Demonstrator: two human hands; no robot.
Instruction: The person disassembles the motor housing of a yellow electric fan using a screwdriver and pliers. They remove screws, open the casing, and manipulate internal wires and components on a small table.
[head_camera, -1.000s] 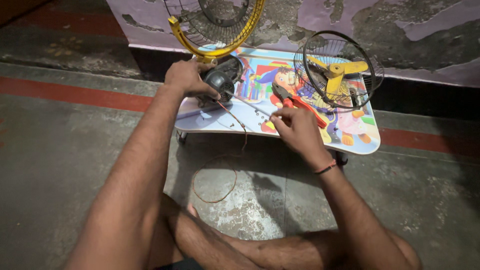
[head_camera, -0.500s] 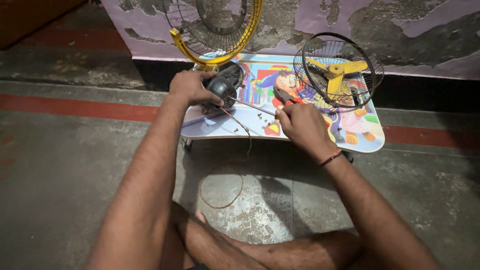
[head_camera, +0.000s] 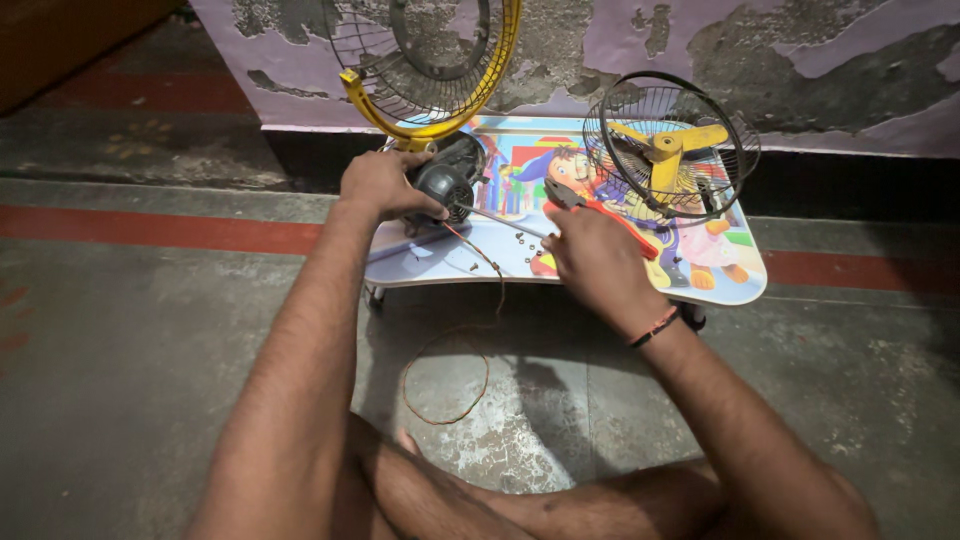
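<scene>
My left hand (head_camera: 378, 184) grips a dark fan motor (head_camera: 446, 176) that lies on a small table with a colourful cartoon top (head_camera: 735, 280). My right hand (head_camera: 598, 260) holds the end of a thin metal screwdriver shaft (head_camera: 500, 217) whose tip points into the motor. Red-handled pliers (head_camera: 598, 210) lie on the table just behind that hand. A thin red wire (head_camera: 460, 350) runs from the motor off the table edge and loops on the floor. Several small screws (head_camera: 472, 265) are scattered on the tabletop between my hands.
A yellow-rimmed fan guard (head_camera: 430, 60) stands behind the motor against a peeling purple wall. A black wire cage with a yellow fan blade (head_camera: 670, 145) sits on the table's right side. My crossed legs (head_camera: 500, 500) rest on the grey concrete floor.
The view shifted slightly. My right hand edged a little toward the motor along the shaft; the pliers' red handles show more behind it. My left hand stays on the motor.
</scene>
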